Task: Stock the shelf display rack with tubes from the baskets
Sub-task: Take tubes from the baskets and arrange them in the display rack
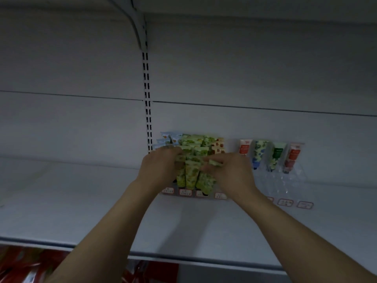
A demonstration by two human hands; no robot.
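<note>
Snugly, green tubes [191,173] sit between left hand [161,167] and right hand [231,173]

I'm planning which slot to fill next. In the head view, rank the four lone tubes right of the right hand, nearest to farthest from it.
1. orange-red tube, just beside the right hand.
2. blue-flowered tube, next to the right.
3. dark-green tube, further right.
4. red tube, at the far right end.

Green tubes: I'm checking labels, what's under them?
Red-bordered price tags sit just below the green tubes, print too blurred to read. The left hand and right hand partly cover the tubes.
</note>
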